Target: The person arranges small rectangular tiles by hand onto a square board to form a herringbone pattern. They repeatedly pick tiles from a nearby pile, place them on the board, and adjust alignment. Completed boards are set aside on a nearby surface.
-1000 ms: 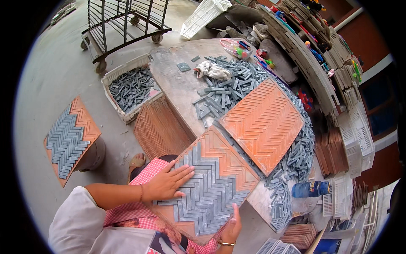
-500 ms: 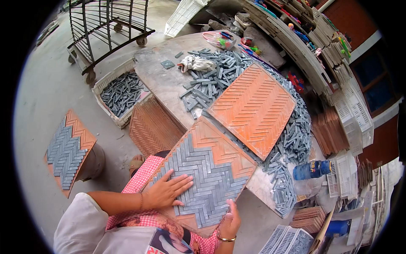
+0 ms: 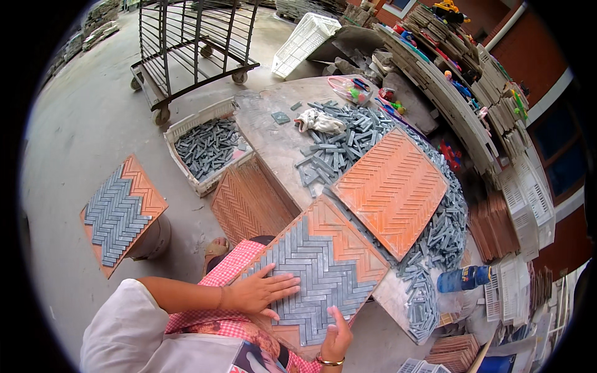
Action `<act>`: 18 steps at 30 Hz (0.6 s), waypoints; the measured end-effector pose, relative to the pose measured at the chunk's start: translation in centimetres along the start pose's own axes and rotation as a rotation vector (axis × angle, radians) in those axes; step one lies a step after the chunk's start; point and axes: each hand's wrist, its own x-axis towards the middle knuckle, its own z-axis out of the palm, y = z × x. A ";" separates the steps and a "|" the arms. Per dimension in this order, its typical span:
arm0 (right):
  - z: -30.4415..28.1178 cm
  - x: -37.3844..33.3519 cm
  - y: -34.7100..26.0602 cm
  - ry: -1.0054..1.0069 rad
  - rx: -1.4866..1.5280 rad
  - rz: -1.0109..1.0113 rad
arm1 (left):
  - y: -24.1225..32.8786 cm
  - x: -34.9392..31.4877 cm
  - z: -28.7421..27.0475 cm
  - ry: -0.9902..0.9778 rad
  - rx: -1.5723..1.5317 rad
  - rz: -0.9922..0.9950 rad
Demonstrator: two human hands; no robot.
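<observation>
An orange grooved board (image 3: pixel 341 231) rests tilted across my lap. Narrow grey strip tiles (image 3: pixel 311 267) lie over much of it in a herringbone pattern, and bare grooves show at its far corner. My left hand (image 3: pixel 264 293) lies flat on the tiles with its fingers stretched out. At the board's near right edge, my right hand (image 3: pixel 336 339) grips with a digit raised over the tiles; its other fingers are hidden. Just beyond, a second grooved board (image 3: pixel 392 193) lies bare on the pile of loose grey strips (image 3: pixel 354 130) on the worktable (image 3: pixel 264 133).
A partly tiled board (image 3: pixel 121 211) sits on a round support at left. Behind my knee stands a stack of grooved boards (image 3: pixel 249 202), near a white crate (image 3: pixel 208 180) of strips. A wheeled rack (image 3: pixel 193 81) stands farther back. A blue bottle (image 3: pixel 463 278) is at right.
The whole view has shifted, so the scene sits farther right and lower. My left hand stays flat on the tiles; my right hand stays at the board's edge, a digit slightly more raised.
</observation>
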 end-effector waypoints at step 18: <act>0.0 -0.4 -0.7 -0.066 0.068 0.093 | -2.4 -4.7 -1.4 0.008 0.053 -0.245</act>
